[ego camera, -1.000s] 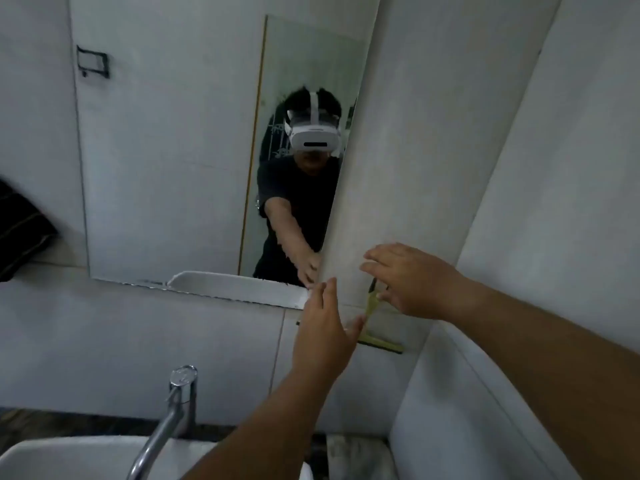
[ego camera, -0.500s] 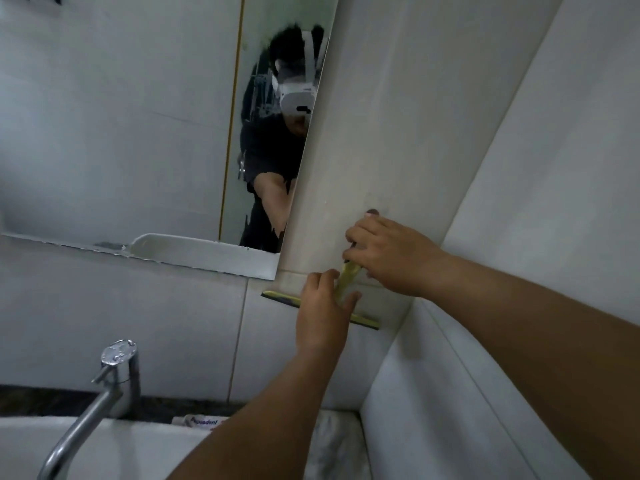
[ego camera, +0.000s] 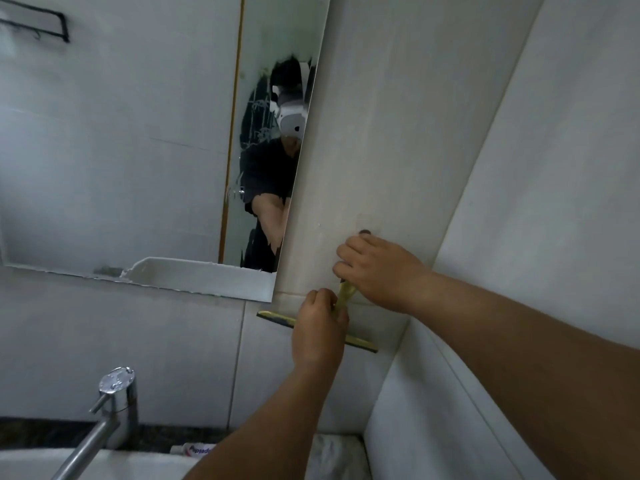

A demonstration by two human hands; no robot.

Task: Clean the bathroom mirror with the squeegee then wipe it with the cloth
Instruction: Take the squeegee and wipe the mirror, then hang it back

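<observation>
Spanning the wall up and to the left of both sets of fingers, the mirror is the largest thing: a flat, hard, glossy sheet, with smears near its lower edge and its right border running down to end just above the left hand. It is brittle glass by the look of it, so firm, even pressure would suit it better than any jab at the edge. Around it are pale, smooth wall tiles, matte with faint grout lines, meeting in a corner just right of the right hand. Below the left forearm stands a chrome tap, round-topped and shiny.

Between the two hands is the squeegee, yellow-green, with a long straight blade lying against the tile just below the mirror's bottom corner, and a slim handle rising toward the right fingers. It looks light and rigid plastic with a softer dark rubber lip, possibly slick if wet; the handle is the natural place to hold it, not the blade.

The left hand is curled closed around the lower handle, covering the middle of the blade. The right hand bends its fingers over the handle's top, apparently pinching it; the contact itself is hidden. A small dark hook sits just above those fingers. No cloth can be identified.
</observation>
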